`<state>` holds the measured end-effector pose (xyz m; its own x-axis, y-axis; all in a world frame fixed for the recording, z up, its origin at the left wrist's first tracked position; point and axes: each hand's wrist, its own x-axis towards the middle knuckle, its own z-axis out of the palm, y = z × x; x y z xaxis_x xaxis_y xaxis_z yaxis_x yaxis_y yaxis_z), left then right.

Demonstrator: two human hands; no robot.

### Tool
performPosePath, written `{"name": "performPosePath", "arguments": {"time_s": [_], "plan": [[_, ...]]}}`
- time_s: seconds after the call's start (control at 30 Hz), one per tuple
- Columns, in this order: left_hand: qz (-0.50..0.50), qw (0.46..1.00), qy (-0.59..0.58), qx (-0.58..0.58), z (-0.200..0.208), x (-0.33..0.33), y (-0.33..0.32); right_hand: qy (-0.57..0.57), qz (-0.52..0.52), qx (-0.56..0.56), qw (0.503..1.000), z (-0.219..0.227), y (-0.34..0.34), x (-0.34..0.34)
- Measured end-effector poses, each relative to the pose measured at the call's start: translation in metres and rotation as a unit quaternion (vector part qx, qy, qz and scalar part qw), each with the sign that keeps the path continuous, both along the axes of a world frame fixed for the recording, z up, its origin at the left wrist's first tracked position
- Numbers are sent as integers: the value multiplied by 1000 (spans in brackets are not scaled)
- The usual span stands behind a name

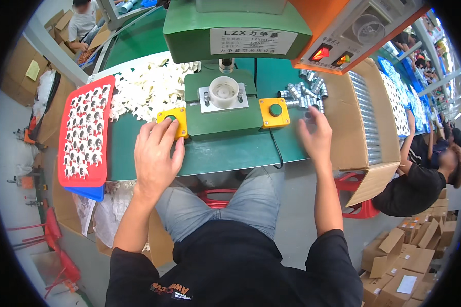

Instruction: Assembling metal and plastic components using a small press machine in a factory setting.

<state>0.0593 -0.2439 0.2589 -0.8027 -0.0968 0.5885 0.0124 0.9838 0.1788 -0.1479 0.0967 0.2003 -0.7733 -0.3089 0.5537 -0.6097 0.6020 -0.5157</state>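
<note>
My left hand point(158, 153) lies with fingers stretched out at the left yellow button box point(181, 129), fingertips by its green button. Blurred by motion, my right hand point(316, 137) is just below a pile of short metal sleeves point(308, 92); whether its fingers hold one cannot be made out. Between the hands stands a green press point(225, 122) with a round whitish fixture point(224, 93) on a metal plate under its ram point(226, 65). The right yellow button box point(274, 113) sits at the press's right side, untouched.
White plastic parts point(151, 84) are heaped behind my left hand. A red tray point(66, 176) holds rows of white parts with dark round centres. At right, a cardboard box point(343, 110) holds stacked metal sleeves. An orange control box point(338, 30) overhangs the table. Another person point(415, 179) sits to the right.
</note>
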Motion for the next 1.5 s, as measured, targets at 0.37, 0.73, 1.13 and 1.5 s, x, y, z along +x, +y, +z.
{"name": "performPosePath", "arguments": {"time_s": [0.37, 0.73, 1.13, 1.5], "plan": [[-5, 1000, 5, -1, 0, -2, 0, 15, 20, 12, 1000, -5, -1, 8], [-13, 1000, 5, 4, 2, 0, -3, -31, 50, -4, 998, -6, -11, 11], [5, 996, -71, -52, 18, -1, 4, 71, 88, 59, 992, 5, -45, 26], [14, 992, -97, -80, 19, -5, 8, 68, 113, 81, 988, 17, -52, 31]]}}
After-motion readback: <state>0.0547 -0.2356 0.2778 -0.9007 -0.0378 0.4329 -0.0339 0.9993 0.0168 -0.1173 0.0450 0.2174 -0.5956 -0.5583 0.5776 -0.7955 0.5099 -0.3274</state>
